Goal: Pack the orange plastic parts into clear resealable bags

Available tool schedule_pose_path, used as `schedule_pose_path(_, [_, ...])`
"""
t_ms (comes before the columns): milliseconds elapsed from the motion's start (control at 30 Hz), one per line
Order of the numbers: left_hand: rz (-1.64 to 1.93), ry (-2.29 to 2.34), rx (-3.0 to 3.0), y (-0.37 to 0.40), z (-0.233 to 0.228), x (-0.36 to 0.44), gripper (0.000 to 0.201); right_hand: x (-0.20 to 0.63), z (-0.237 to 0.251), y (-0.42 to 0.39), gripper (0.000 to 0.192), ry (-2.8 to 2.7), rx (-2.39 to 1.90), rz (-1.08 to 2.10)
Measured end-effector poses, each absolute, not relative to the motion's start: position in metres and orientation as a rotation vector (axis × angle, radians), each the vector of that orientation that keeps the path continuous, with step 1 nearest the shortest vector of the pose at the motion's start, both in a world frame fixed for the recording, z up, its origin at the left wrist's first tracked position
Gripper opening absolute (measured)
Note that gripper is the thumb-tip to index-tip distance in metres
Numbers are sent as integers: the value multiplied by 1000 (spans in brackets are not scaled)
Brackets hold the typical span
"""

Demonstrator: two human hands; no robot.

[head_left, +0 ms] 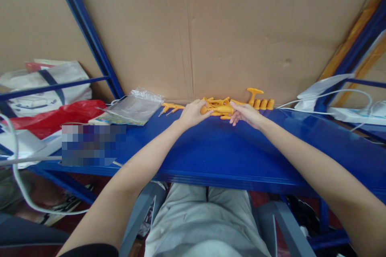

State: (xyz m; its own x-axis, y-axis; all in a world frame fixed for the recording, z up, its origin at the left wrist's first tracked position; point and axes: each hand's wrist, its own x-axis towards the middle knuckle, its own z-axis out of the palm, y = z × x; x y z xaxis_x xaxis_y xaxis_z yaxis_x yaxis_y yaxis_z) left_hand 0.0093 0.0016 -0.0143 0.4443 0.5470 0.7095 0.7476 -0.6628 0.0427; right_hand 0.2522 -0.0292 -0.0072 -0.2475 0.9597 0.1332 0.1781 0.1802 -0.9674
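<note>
My left hand (193, 113) is closed, thumb and fingers pinching the left end of a yellow plastic cylinder-like piece (223, 110) low over the blue table. At that piece's right end my right hand (245, 115) has thumb and fingers around it, the other fingers loosely curled. More yellow plastic parts (226, 99) lie just behind and under it, partly hidden by the hands. To the left rest yellow corkscrews (170, 107) with metal spirals. A T-shaped yellow handle (252, 93) and several short yellow cylinders (264, 104) stand in a row on the right.
Cardboard (229, 32) walls off the back of the blue table (211, 152). Left of the yellow parts lie a clear plastic bag (135, 108), a red bag (60, 118) and a tote bag (60, 82). White cables (328, 93) and a power strip (358, 115) are at the right.
</note>
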Motion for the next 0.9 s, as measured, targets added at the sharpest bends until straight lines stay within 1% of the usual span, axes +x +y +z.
schedule_pose_path(100, [-1032, -1132, -2418, 2, -14, 9, 24, 250, -9, -27, 60, -1600, -1171, 1153])
schedule_pose_path(200, [-1028, -1144, -2420, 2, -14, 9, 24, 252, -9, -27, 60, -1608, -1197, 1171])
schedule_pose_path(267, [-1015, -1155, -2421, 3, -14, 9, 24, 254, -7, -28, 53, -1620, -1186, 1202])
schedule_pose_path(333, [-993, -1170, -2422, 4, -14, 8, 25, 257, -5, -30, 38, -1635, -1150, 1208])
schedule_pose_path(367, [-984, -1178, -2423, 4, -14, 8, 25, 258, -5, -30, 35, -1640, -1129, 1194])
schedule_pose_path(433, [-978, -1184, -2425, 3, -13, 8, 25, 259, -4, -31, 37, -1637, -1094, 1149])
schedule_pose_path(567, [-1006, -1185, -2436, 1, -12, 9, 26, 257, -3, -32, 26, -1618, -1078, 1133])
schedule_pose_path(733, [-1012, -1183, -2454, -2, -11, 11, 24, 254, -1, -35, 38, -1596, -1091, 1152])
schedule_pose_path(900, [-1006, -1176, -2447, -1, -11, 10, 23, 254, -2, -35, 42, -1596, -1089, 1155])
